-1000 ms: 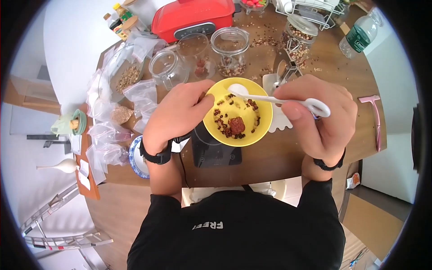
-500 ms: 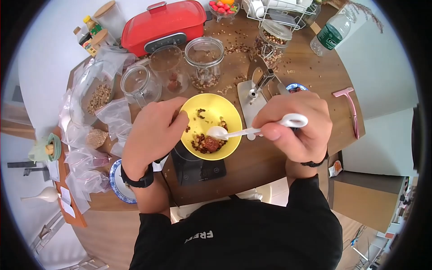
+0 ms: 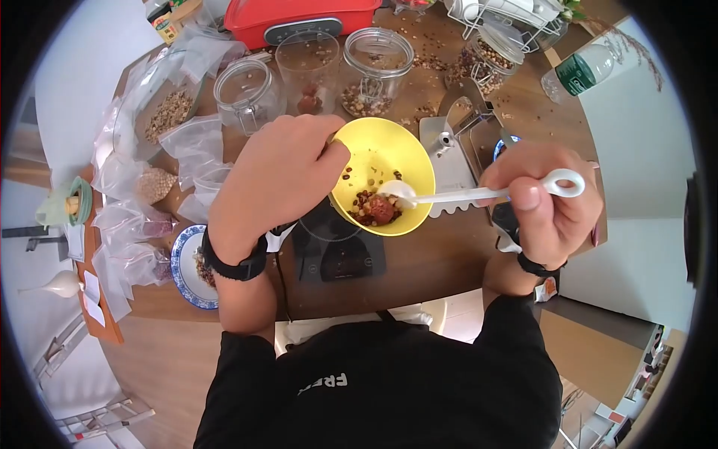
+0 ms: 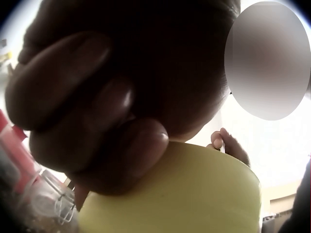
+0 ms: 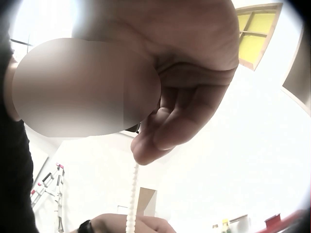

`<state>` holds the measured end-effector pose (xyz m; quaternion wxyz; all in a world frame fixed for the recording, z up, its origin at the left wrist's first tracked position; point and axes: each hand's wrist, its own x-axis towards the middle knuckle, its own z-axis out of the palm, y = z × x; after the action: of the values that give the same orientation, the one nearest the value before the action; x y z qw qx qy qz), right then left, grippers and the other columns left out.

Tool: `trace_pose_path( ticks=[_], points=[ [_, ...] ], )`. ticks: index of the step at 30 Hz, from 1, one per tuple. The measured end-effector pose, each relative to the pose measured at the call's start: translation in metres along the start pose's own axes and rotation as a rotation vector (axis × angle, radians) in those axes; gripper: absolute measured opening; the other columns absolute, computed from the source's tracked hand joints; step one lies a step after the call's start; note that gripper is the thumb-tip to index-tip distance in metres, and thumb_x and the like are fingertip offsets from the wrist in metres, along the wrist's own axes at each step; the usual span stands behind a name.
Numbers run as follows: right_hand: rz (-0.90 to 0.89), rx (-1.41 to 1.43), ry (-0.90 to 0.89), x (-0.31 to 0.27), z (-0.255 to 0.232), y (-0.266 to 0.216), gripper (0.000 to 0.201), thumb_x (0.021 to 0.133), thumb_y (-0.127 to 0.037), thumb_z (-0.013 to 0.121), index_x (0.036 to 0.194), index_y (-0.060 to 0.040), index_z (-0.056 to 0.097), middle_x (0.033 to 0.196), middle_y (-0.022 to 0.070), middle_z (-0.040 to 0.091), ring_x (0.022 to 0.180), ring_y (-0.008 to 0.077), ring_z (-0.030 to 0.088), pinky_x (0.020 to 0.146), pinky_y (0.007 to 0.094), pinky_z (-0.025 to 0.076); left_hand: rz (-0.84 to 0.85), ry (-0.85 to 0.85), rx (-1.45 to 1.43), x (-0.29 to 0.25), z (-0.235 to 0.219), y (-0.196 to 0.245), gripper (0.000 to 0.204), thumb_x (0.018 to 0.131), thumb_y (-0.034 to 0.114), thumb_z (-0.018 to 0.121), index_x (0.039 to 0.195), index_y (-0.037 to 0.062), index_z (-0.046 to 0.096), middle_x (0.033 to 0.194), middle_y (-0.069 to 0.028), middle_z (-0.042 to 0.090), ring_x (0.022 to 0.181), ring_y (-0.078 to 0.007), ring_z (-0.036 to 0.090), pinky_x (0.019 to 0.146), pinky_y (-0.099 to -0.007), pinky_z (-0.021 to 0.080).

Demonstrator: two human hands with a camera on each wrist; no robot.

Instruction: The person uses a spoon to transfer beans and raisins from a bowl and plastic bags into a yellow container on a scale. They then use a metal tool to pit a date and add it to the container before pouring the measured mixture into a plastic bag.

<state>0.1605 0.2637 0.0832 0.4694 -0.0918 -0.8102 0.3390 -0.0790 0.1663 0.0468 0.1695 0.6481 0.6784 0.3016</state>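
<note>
My left hand grips the left rim of a yellow bowl, which tilts towards me above the table. Its curled fingers show against the bowl's outer wall in the left wrist view. A wrinkled reddish-brown lump lies low in the bowl among small dark and pale beans. Pinched between thumb and fingers of my right hand is a white spoon with a looped handle end. The spoon's head sits inside the bowl, right beside the lump. In the right wrist view its ridged shaft points down from the fingertips.
Below the bowl lies a black flat panel. Glass jars and a red cooker stand behind. A metal stand is to the right, with plastic bags and a blue-rimmed plate at left.
The spoon has moved from the bowl's far side down beside the lump. The beans, earlier spread around the bowl, now lie mostly gathered near the lump. Both hands keep their hold.
</note>
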Motion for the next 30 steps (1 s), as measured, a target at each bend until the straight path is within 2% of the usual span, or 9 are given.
trace_pose_path(
  ticks=[2, 7, 9, 11, 14, 19, 25, 28, 30],
  points=[
    [-0.014, 0.004, -0.084, 0.003, 0.002, 0.001, 0.015, 0.090, -0.013, 0.072, 0.086, 0.0004, 0.069, 0.069, 0.0069, 0.067, 0.054, 0.0153, 0.061, 0.052, 0.0256, 0.045, -0.009, -0.023, 0.010, 0.001, 0.002, 0.002, 0.023, 0.087, 0.015, 0.051, 0.088, -0.0027, 0.065, 0.075, -0.0245, 0.063, 0.075, -0.0442, 0.062, 0.071, -0.0519, 0.048],
    [-0.004, 0.015, -0.075, 0.006, 0.005, 0.007, 0.009, 0.090, -0.008, 0.072, 0.089, 0.0013, 0.071, 0.076, 0.0071, 0.070, 0.058, 0.0158, 0.063, 0.054, 0.0248, 0.048, -0.023, -0.046, 0.007, 0.003, 0.004, 0.003, 0.023, 0.088, 0.015, 0.050, 0.093, -0.0027, 0.065, 0.078, -0.0256, 0.063, 0.078, -0.0441, 0.062, 0.072, -0.0523, 0.048],
    [-0.043, -0.180, -0.034, 0.009, 0.002, 0.008, 0.010, 0.090, -0.008, 0.071, 0.089, 0.0020, 0.070, 0.077, 0.0069, 0.070, 0.060, 0.0165, 0.063, 0.055, 0.0248, 0.048, -0.034, -0.035, 0.000, 0.001, 0.004, 0.004, 0.023, 0.089, 0.015, 0.050, 0.095, -0.0023, 0.065, 0.080, -0.0257, 0.064, 0.079, -0.0442, 0.062, 0.072, -0.0520, 0.048],
    [-0.073, -0.214, -0.025, 0.011, -0.005, 0.007, 0.010, 0.091, -0.007, 0.070, 0.088, 0.0022, 0.070, 0.076, 0.0067, 0.069, 0.059, 0.0169, 0.062, 0.054, 0.0248, 0.047, -0.044, -0.023, -0.006, 0.001, 0.002, 0.004, 0.024, 0.089, 0.015, 0.049, 0.097, -0.0020, 0.064, 0.081, -0.0257, 0.064, 0.080, -0.0443, 0.062, 0.072, -0.0517, 0.048],
    [0.011, -0.291, -0.055, 0.006, -0.012, 0.004, 0.023, 0.097, -0.016, 0.064, 0.087, 0.0043, 0.067, 0.079, 0.0111, 0.070, 0.057, 0.0141, 0.063, 0.051, 0.0238, 0.044, -0.090, 0.001, -0.018, 0.002, -0.001, 0.001, 0.025, 0.090, 0.015, 0.049, 0.101, -0.0010, 0.065, 0.084, -0.0255, 0.064, 0.081, -0.0443, 0.062, 0.072, -0.0507, 0.048],
    [0.037, 0.016, -0.072, 0.005, -0.006, 0.001, 0.025, 0.093, -0.017, 0.066, 0.080, 0.0048, 0.065, 0.072, 0.0135, 0.068, 0.054, 0.0168, 0.062, 0.050, 0.0262, 0.046, -0.114, 0.013, -0.012, 0.003, 0.005, 0.000, 0.024, 0.089, 0.014, 0.050, 0.101, -0.0007, 0.065, 0.081, -0.0243, 0.064, 0.079, -0.0443, 0.062, 0.071, -0.0504, 0.047],
    [-0.058, -0.022, -0.213, 0.010, -0.002, 0.007, 0.022, 0.091, -0.014, 0.067, 0.086, 0.0071, 0.066, 0.076, 0.0162, 0.070, 0.061, 0.0207, 0.069, 0.055, 0.0272, 0.052, -0.095, -0.005, 0.003, 0.002, 0.005, 0.000, 0.024, 0.089, 0.014, 0.050, 0.101, -0.0009, 0.065, 0.081, -0.0240, 0.065, 0.080, -0.0434, 0.062, 0.071, -0.0502, 0.048],
    [-0.138, -0.082, -0.127, 0.009, 0.004, 0.013, 0.022, 0.092, -0.014, 0.066, 0.088, 0.0077, 0.067, 0.079, 0.0150, 0.071, 0.062, 0.0203, 0.069, 0.057, 0.0275, 0.053, -0.062, 0.013, -0.008, 0.002, 0.007, -0.002, 0.024, 0.090, 0.015, 0.050, 0.100, -0.0012, 0.065, 0.080, -0.0238, 0.065, 0.080, -0.0431, 0.062, 0.071, -0.0500, 0.047],
    [-0.011, -0.134, 0.034, 0.009, 0.007, 0.015, 0.023, 0.094, -0.015, 0.065, 0.089, 0.0078, 0.067, 0.080, 0.0141, 0.071, 0.064, 0.0199, 0.069, 0.058, 0.0271, 0.053, -0.092, 0.010, -0.019, 0.003, 0.006, 0.003, 0.023, 0.090, 0.014, 0.051, 0.100, -0.0013, 0.065, 0.080, -0.0239, 0.064, 0.080, -0.0432, 0.062, 0.071, -0.0500, 0.047]
  ],
)
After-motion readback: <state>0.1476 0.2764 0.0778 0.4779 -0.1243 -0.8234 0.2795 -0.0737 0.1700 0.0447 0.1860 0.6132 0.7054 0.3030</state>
